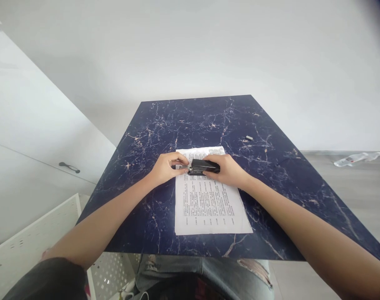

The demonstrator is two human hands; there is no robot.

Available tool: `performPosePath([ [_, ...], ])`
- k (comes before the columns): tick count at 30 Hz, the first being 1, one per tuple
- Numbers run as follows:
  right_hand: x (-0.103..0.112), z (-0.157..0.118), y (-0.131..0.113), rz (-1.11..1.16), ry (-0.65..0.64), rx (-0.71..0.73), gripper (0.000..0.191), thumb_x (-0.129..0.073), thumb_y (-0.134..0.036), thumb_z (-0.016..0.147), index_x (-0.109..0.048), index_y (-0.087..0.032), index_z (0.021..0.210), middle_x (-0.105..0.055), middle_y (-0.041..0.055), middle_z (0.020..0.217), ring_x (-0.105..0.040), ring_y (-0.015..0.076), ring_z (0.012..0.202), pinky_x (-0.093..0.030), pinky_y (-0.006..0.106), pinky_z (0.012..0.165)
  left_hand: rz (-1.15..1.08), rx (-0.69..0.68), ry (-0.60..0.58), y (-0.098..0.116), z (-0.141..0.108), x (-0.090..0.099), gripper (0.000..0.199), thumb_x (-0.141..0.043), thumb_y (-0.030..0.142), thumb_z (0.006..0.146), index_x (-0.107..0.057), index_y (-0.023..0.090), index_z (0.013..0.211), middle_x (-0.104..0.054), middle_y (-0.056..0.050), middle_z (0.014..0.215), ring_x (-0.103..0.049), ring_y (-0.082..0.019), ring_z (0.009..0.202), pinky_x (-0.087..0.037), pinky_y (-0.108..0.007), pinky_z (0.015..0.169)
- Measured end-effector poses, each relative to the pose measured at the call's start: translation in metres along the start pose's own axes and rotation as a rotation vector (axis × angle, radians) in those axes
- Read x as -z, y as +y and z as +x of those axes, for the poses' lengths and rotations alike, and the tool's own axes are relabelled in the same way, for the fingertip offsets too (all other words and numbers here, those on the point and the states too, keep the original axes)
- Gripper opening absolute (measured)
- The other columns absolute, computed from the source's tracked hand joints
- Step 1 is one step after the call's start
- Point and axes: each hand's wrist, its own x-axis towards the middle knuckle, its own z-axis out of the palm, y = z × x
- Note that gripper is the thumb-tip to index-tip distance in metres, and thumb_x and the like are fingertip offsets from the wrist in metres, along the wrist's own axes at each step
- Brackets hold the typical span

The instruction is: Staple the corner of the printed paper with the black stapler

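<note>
A black stapler [205, 166] lies across the upper part of a printed paper sheet [205, 216], its left end facing my other hand. My right hand [227, 168] is closed around the stapler's right end. At the left end, my left hand [167, 167] pinches a small grey piece between thumb and fingers; it touches or sits very close to the stapler. Whether that piece is part of the stapler or a strip of staples I cannot tell. Beyond my right hand, a small pale strip [249, 138], possibly staples, rests on the table.
The dark blue marbled table [196, 125] stands close to a white wall [190, 50]. Left of it are a white cabinet [36, 125] with a dark handle and a white perforated basket [36, 233]. Clear plastic packaging [353, 159] lies on the floor at right.
</note>
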Motion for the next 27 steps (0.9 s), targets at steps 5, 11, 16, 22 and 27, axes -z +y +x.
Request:
performPosePath([
  [5, 0.000, 0.000, -0.002, 0.003, 0.007, 0.010, 0.011, -0.066, -0.028, 0.089, -0.069, -0.024, 0.099, -0.074, 0.0018, 0.092, -0.065, 0.0180, 0.077, -0.049, 0.034, 0.069, 0.004, -0.001, -0.008, 0.000, 0.000, 0.001, 0.017, -0.084, 0.026, 0.081, -0.075, 0.019, 0.094, -0.074, -0.006, 0.098, -0.074, -0.018, 0.093, -0.065, -0.041, 0.097],
  [11, 0.001, 0.000, -0.002, 0.001, 0.006, 0.011, 0.011, -0.067, -0.028, 0.089, -0.069, -0.024, 0.099, -0.073, 0.0014, 0.089, -0.064, 0.0173, 0.075, -0.048, 0.033, 0.068, 0.007, 0.013, -0.042, -0.002, 0.001, 0.002, 0.019, -0.084, 0.026, 0.080, -0.075, 0.019, 0.095, -0.074, -0.006, 0.100, -0.074, -0.018, 0.094, -0.064, -0.042, 0.099],
  [16, 0.001, 0.000, -0.002, 0.000, 0.002, 0.009, 0.013, -0.067, -0.028, 0.089, -0.070, -0.024, 0.101, -0.073, 0.0021, 0.090, -0.065, 0.0182, 0.077, -0.049, 0.034, 0.069, -0.032, 0.030, -0.129, -0.009, 0.001, 0.012, 0.029, -0.086, 0.029, 0.080, -0.075, 0.019, 0.105, -0.075, -0.008, 0.109, -0.074, -0.021, 0.103, -0.062, -0.046, 0.104],
  [22, 0.002, 0.000, -0.001, -0.002, -0.018, 0.002, 0.014, -0.068, -0.027, 0.089, -0.070, -0.025, 0.103, -0.074, 0.0027, 0.093, -0.066, 0.0190, 0.079, -0.050, 0.035, 0.069, -0.007, 0.119, -0.376, -0.013, 0.003, 0.038, 0.038, -0.075, 0.025, 0.090, -0.072, 0.024, 0.128, -0.073, -0.011, 0.131, -0.070, -0.025, 0.124, -0.055, -0.049, 0.113],
  [27, 0.001, 0.001, 0.000, 0.025, 0.011, 0.050, 0.018, -0.072, -0.027, 0.088, -0.071, -0.025, 0.106, -0.074, 0.0019, 0.097, -0.067, 0.0198, 0.084, -0.051, 0.036, 0.074, -0.011, 0.160, -0.261, -0.016, 0.003, 0.027, 0.029, -0.074, 0.022, 0.089, -0.076, 0.021, 0.118, -0.079, -0.009, 0.115, -0.075, -0.021, 0.109, -0.059, -0.042, 0.105],
])
